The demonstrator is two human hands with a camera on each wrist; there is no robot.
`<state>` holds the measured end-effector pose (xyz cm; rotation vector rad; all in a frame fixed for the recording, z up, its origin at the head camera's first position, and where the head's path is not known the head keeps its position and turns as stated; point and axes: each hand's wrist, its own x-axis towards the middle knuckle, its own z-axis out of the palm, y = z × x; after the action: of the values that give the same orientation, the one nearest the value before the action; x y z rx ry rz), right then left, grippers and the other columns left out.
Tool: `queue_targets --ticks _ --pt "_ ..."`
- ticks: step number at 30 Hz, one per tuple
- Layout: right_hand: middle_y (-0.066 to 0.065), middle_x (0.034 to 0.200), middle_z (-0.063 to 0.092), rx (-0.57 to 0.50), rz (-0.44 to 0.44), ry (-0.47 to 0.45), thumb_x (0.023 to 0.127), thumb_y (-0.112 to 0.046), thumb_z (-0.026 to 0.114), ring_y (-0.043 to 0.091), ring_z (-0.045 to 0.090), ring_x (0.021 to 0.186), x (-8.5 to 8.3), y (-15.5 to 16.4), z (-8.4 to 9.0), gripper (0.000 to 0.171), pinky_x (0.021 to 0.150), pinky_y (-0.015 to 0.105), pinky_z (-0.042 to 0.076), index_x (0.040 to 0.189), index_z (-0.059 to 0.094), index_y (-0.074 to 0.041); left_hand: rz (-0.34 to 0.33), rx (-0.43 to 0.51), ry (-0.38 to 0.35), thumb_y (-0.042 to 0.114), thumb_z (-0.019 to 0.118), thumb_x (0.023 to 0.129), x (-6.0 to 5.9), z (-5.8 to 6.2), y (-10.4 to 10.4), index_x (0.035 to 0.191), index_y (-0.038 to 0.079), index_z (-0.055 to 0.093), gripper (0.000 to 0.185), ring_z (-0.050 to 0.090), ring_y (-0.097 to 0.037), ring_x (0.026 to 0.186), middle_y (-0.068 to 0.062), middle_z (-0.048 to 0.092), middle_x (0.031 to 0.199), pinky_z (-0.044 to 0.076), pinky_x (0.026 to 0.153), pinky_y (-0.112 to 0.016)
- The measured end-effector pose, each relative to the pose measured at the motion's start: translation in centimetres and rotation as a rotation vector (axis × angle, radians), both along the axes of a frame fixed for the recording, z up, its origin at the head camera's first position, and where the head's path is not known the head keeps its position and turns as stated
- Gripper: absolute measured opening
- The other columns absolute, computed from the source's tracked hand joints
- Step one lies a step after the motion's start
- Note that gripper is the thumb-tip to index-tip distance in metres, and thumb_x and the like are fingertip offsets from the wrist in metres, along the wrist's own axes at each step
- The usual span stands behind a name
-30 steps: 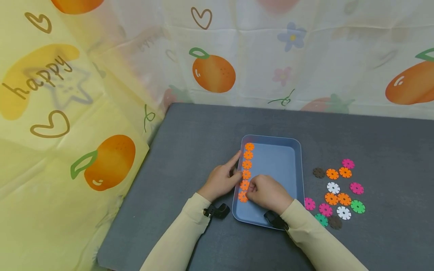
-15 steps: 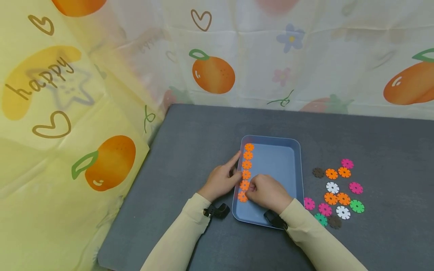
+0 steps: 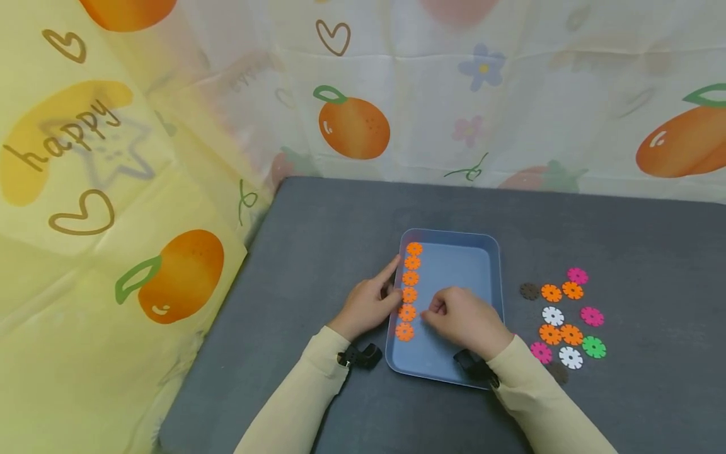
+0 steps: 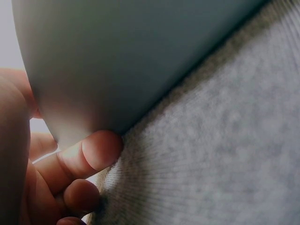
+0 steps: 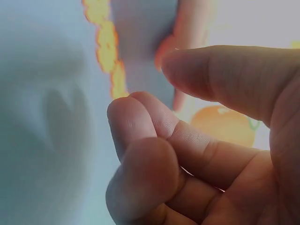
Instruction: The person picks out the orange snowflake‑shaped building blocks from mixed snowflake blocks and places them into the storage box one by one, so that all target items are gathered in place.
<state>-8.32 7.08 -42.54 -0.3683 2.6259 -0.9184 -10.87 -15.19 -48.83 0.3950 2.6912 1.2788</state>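
Observation:
A blue-grey rectangular tray (image 3: 459, 271) lies on the table, with a column of several orange notched interlocking discs (image 3: 410, 278) along its left side. My left hand (image 3: 365, 306) grips the tray's left wall, thumb over the rim near the discs. In the left wrist view its curled fingertips (image 4: 101, 150) press the outer wall from outside. Over the tray floor, just right of the lowest orange disc (image 3: 404, 331), hovers my right hand (image 3: 467, 318). The right wrist view shows its thumb (image 5: 211, 75) apart from loosely bent fingers (image 5: 140, 117), nothing between them.
Right of the tray, loose discs lie scattered on the dark grey table (image 3: 317, 233): orange (image 3: 551, 293), pink (image 3: 592, 316), white (image 3: 570, 357), green (image 3: 594, 347) and brown (image 3: 529, 291). My right forearm (image 3: 550, 397) covers part of them. A printed cloth (image 3: 420, 126) hangs behind.
My right hand has drawn back to the right from the lowest orange disc, which stays in the column. The left hand keeps its hold on the tray's edge.

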Motion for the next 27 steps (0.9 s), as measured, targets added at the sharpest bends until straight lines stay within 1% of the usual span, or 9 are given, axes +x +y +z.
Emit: queue_targets --ticks 3,8,13,17,24,27 --pt "-0.003 0.064 0.056 0.006 -0.014 0.011 0.094 -0.025 0.075 0.014 0.051 0.056 0.0 0.6 0.7 0.024 0.054 0.031 0.039 0.073 0.069 -0.015 0.002 0.000 -0.012 0.028 0.057 0.099 0.1 0.1 -0.1 0.166 0.028 0.035 0.070 0.044 -0.010 0.051 0.007 0.060 0.072 0.037 0.053 -0.028" --pt "-0.001 0.064 0.055 0.002 -0.042 0.033 0.096 -0.026 0.074 0.015 0.051 0.057 -0.1 2.2 1.5 0.025 0.054 0.032 0.039 0.076 0.071 -0.013 -0.006 0.002 -0.011 0.029 0.057 0.100 0.2 0.2 -0.1 0.166 0.028 0.034 0.070 0.044 -0.009 0.051 0.008 0.060 0.073 0.037 0.052 -0.027" --pt "-0.001 0.068 0.060 -0.016 -0.067 0.050 0.097 -0.021 0.070 0.016 0.054 0.059 -0.1 4.0 1.7 0.018 0.054 0.033 0.043 0.085 0.075 -0.009 -0.012 0.008 -0.010 0.028 0.057 0.100 0.1 0.1 -0.1 0.166 0.027 0.034 0.070 0.043 -0.009 0.051 0.008 0.061 0.073 0.036 0.052 -0.027" --pt "0.000 0.071 0.062 -0.016 -0.095 0.044 0.098 -0.019 0.068 0.016 0.056 0.059 0.1 5.5 1.7 0.017 0.054 0.033 0.046 0.090 0.077 -0.007 -0.014 0.009 -0.014 0.029 0.056 0.099 0.1 0.1 -0.1 0.166 0.028 0.033 0.071 0.044 -0.010 0.051 0.008 0.061 0.074 0.037 0.053 -0.027" --pt "0.001 0.078 0.067 -0.020 -0.125 0.026 0.100 -0.022 0.063 0.018 0.052 0.058 -0.3 8.5 2.2 0.024 0.054 0.034 0.044 0.101 0.079 -0.004 -0.011 0.014 -0.015 0.028 0.057 0.099 0.1 0.1 -0.2 0.166 0.027 0.034 0.071 0.045 -0.011 0.053 0.007 0.060 0.073 0.038 0.054 -0.028" --pt "0.003 0.083 0.069 -0.004 -0.143 0.020 0.101 -0.024 0.061 0.018 0.053 0.062 -0.6 9.9 2.1 0.028 0.057 0.035 0.044 0.105 0.078 -0.003 -0.013 0.015 -0.015 0.028 0.057 0.099 0.1 0.1 -0.1 0.166 0.027 0.035 0.071 0.045 -0.010 0.053 0.007 0.060 0.074 0.037 0.054 -0.028"
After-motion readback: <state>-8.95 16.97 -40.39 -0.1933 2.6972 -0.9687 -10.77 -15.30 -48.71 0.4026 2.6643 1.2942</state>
